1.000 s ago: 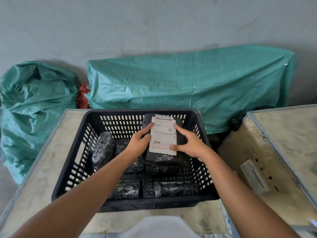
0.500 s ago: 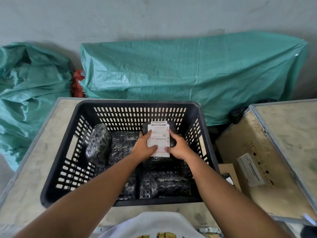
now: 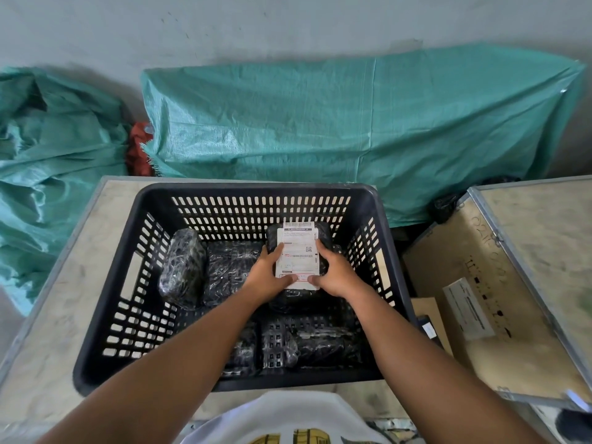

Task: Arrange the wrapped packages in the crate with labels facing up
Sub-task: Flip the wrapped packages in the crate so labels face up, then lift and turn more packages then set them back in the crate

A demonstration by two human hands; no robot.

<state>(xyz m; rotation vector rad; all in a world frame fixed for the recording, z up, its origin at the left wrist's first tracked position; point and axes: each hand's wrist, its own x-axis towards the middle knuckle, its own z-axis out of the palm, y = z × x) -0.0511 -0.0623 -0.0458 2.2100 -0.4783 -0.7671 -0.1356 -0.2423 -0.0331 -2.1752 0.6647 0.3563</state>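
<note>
A black slotted plastic crate [image 3: 224, 200] stands on a pale table and holds several packages wrapped in black plastic. One package with a white shipping label [image 3: 298, 251] facing up lies at the crate's back right. My left hand [image 3: 267, 277] grips its left edge and my right hand [image 3: 333, 274] grips its right edge, thumbs on the label. A tilted wrapped package [image 3: 181, 267] leans at the left wall, another [image 3: 229, 270] lies beside it, and one [image 3: 320, 344] lies at the front right. No labels show on those.
Green tarpaulins [image 3: 352, 129] cover bulky shapes behind the table and at the left [image 3: 48, 161]. A wooden box with metal edging and an open lid [image 3: 480, 302] stands to the right of the crate. The table's bare top [image 3: 64, 299] shows left of the crate.
Both hands have lowered the labelled package from above the rim down onto the other packages at the crate's back right. The camera has tipped further down over the crate.
</note>
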